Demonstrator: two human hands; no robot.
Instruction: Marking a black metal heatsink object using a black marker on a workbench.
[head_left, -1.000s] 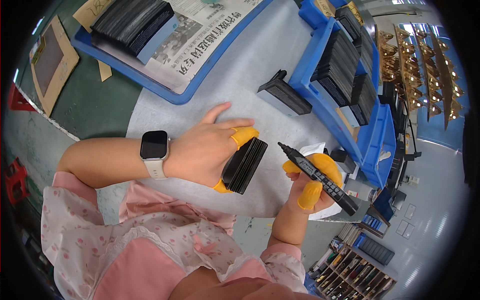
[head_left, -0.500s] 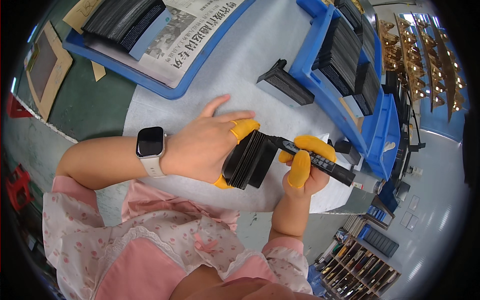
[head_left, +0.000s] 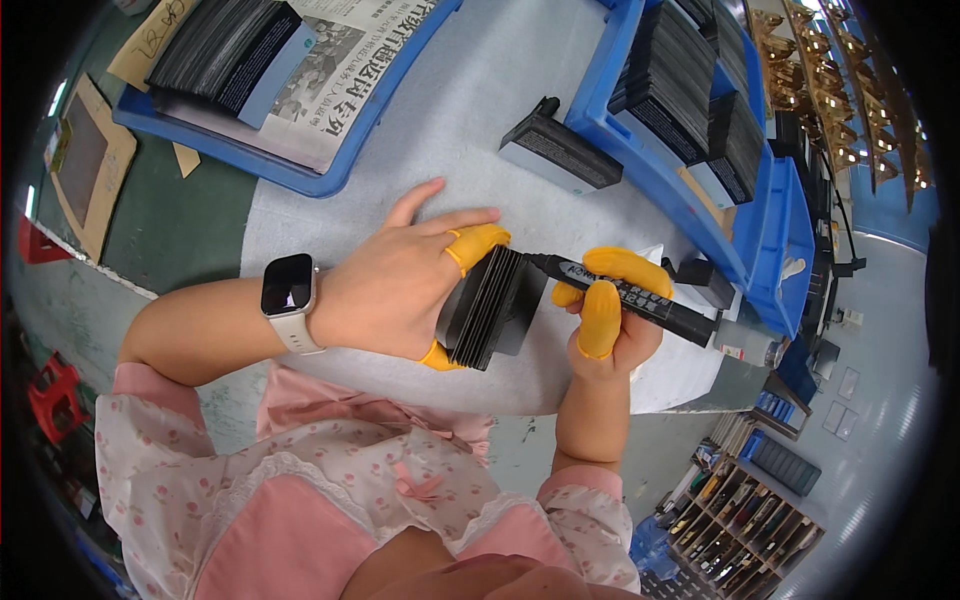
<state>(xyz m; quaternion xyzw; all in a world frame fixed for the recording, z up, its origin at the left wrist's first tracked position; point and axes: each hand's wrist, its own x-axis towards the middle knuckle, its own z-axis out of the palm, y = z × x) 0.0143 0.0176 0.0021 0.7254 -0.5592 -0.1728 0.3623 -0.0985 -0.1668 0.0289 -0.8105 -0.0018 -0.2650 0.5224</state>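
Observation:
My left hand [head_left: 395, 285], with yellow finger cots on some fingers, is closed around a stack of black cards [head_left: 487, 310], fanned so their edges face right and up. In my right hand [head_left: 615, 320], also in yellow finger cots, is a black marker pen [head_left: 640, 300]. Its tip meets the upper corner of the stack, near my left fingertip; whether it touches cannot be made out. Beyond my hands a smaller block of black cards [head_left: 560, 150] stands on the white cloth [head_left: 430, 130].
At the upper left, a blue tray [head_left: 310, 185] lined with newspaper holds a long row of black cards [head_left: 225, 60]. A blue bin [head_left: 660, 215] with more card stacks stands at the right. Past it lie a clear bottle [head_left: 745, 343] and a small black box [head_left: 705, 282].
The view has shifted slightly, so tray and bin sit a little differently. Both hands keep their hold, and the marker's tip stays at the stack's upper edge.

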